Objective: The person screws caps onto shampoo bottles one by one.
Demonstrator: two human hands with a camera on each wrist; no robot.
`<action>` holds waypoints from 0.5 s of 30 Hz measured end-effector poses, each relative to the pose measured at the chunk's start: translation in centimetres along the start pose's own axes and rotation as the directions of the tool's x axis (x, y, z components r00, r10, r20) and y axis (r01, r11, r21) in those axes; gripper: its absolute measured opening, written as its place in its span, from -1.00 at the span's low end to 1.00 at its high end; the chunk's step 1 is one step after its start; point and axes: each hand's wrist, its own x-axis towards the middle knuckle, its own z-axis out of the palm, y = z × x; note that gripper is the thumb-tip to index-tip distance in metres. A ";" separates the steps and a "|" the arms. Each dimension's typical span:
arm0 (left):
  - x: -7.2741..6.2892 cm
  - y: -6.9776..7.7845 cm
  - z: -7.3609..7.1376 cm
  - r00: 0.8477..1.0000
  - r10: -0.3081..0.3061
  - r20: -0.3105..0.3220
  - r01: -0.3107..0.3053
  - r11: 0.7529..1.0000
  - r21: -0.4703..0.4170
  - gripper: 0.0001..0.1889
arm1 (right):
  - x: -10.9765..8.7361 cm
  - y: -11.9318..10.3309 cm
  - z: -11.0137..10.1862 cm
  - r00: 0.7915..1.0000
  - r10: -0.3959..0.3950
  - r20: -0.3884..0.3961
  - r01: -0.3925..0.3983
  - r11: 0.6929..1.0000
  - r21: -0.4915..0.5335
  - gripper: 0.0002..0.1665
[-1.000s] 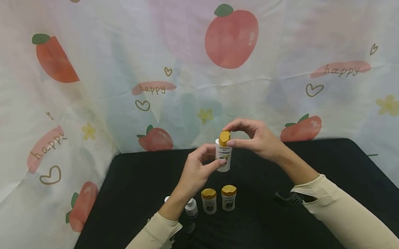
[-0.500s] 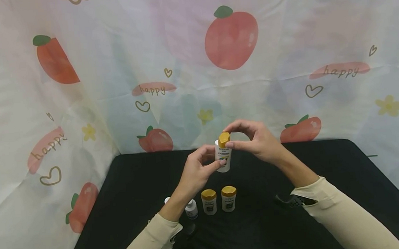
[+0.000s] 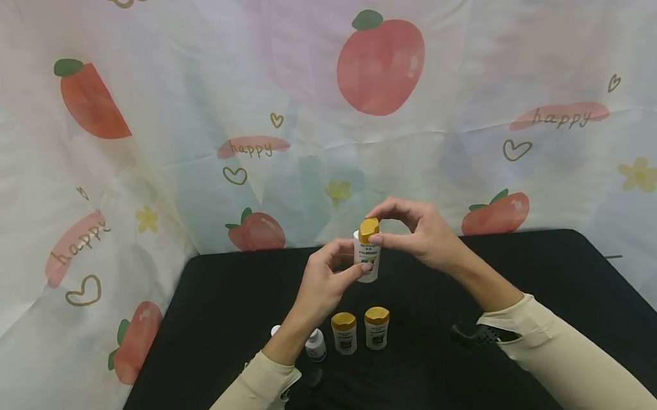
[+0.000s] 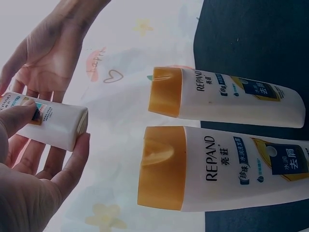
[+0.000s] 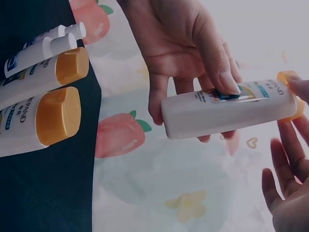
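Observation:
A white shampoo bottle with a gold cap is held up above the far part of the table. My left hand grips its body, thumb across the label and fingers behind. My right hand pinches the gold cap between thumb and fingers. Some white shows beside the cap's left edge in the head view, and the cap looks askew on the bottle in the right wrist view. How firmly it sits cannot be told. In the left wrist view the cap is out of frame.
Two more gold-capped shampoo bottles, one at left and one at right, stand on the black table. A small white bottle stands left of them; another is mostly behind my left forearm. A printed curtain hangs behind.
Both hands keep their hold on the bottle and cap. The cap and right thumb have shifted very slightly left; the standing bottles have not moved.

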 end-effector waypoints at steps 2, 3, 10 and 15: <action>0.0 0.0 0.0 1.000 0.001 -0.003 -0.001 1.000 0.004 -0.68 | 0.0 0.0 0.1 1.000 0.006 -0.003 -0.006 1.000 -0.004 -0.62; 0.0 0.0 0.0 1.000 0.002 -0.005 -0.002 1.000 0.006 -0.68 | -0.1 0.0 0.1 1.000 0.010 -0.005 -0.010 1.000 -0.008 -0.62; 0.0 -0.2 0.0 1.000 0.018 -0.024 -0.018 1.000 0.016 -0.68 | -0.2 -0.2 0.3 0.998 0.057 -0.023 -0.057 0.998 -0.022 -0.63; 0.0 -0.1 0.1 0.999 0.013 -0.030 -0.012 1.000 0.017 -0.68 | -0.1 -0.3 0.5 0.997 0.068 -0.047 -0.069 0.997 -0.016 -0.64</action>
